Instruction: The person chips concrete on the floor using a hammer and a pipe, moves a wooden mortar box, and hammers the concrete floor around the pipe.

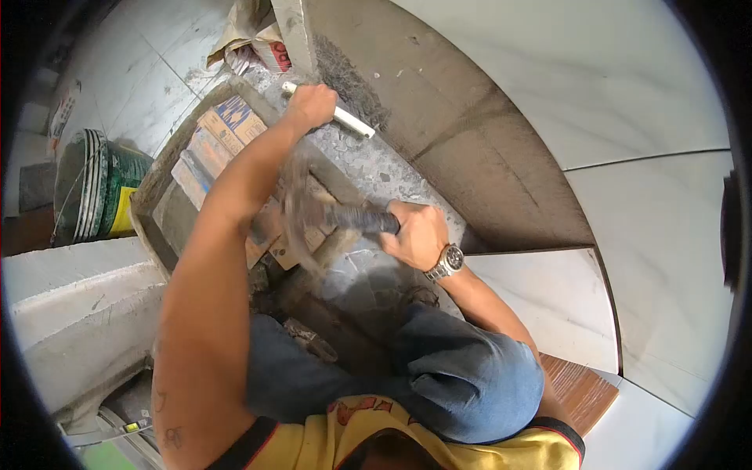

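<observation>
My left hand [313,106] is closed round the middle of a short white bar [354,123], whose ends stick out on both sides. The bar is at the base of a rough, cement-coated wall, above chipped grey rubble [384,176]. My right hand [419,235], with a metal watch on the wrist, grips the dark wrapped handle of a hammer [360,218]. The hammer's head is smeared by motion and lies left of the hand, over a worn mortar tub [149,196]. Cardboard pieces [233,125] lie in the tub, partly hidden by my left forearm.
A green bucket [117,176] stands at the left beside the tub. A torn paper bag [270,47] leans at the top. Large pale tiles [642,117] cover the wall at right, over bare cement [462,117]. A loose white tile [548,298] is near my right forearm.
</observation>
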`<state>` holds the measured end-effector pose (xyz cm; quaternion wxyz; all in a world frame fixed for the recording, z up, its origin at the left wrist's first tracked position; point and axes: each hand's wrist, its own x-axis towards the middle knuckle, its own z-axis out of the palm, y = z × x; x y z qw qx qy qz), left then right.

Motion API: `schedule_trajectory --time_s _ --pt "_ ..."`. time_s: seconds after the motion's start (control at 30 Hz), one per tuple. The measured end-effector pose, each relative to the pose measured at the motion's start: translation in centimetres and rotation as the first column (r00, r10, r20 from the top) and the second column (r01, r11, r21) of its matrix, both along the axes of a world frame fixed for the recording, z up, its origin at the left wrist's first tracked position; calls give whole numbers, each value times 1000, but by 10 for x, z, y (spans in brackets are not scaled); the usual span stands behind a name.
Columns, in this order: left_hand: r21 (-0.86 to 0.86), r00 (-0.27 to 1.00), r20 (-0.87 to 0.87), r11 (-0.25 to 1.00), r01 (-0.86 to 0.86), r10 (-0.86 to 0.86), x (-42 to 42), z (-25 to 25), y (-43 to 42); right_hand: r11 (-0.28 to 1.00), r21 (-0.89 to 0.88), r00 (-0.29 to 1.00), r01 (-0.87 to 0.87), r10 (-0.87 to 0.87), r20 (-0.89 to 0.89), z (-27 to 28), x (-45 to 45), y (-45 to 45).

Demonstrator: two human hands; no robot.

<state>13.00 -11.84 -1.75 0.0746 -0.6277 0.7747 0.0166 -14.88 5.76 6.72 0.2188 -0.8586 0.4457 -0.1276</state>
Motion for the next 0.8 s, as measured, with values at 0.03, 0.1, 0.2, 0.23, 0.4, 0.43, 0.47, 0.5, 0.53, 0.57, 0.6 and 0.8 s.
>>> schedule_trajectory --time_s 0.03,0.1,0.2,0.23,0.4,0.43,0.47,0.5,0.53,0.57,0.6,0.8 --pt "-6 1000 -4 1000 -1 1 2 -3 -1 996 -67 996 -54 58 67 1 -1 -1" --pt "-24 1000 -10 1000 10 -10 3 -7 -3 999 -21 997 32 -33 -69 -40 -18 -27" --pt "-14 1000 -19 1000 -25 25 1 -8 -3 974 64 918 216 -180 -354 -50 -26 -44" --pt "-5 1000 -4 1000 -13 13 2 -3 -3 983 41 971 180 -171 -170 -22 -6 -22" --pt "-2 1000 16 1000 -13 13 -1 -1 -1 999 -15 993 -37 38 111 2 -4 -4" --pt "-6 1000 20 1000 -7 8 -3 0 0 995 -53 989 -79 85 125 -14 -12 -9" --pt "-12 1000 18 1000 -8 8 -3 -3 0 999 10 993 52 -50 -110 -33 -19 -22" --pt "-23 1000 13 1000 -13 13 -2 -7 -1 916 199 886 349 -253 -388 -55 -24 -41" --pt "-37 1000 9 999 -20 20 -3 -6 -1 939 159 894 306 -226 -387 -60 -31 -37" --pt "-50 1000 14 998 -23 23 -1 -3 -10 959 108 903 261 -203 -378 -65 -36 -40" --pt "-44 1000 22 999 -20 21 -2 -3 -10 957 127 926 260 -210 -312 -59 -33 -32" --pt "-17 999 44 1000 -10 10 -1 -9 -5 998 11 992 56 -57 114 3 -11 5"
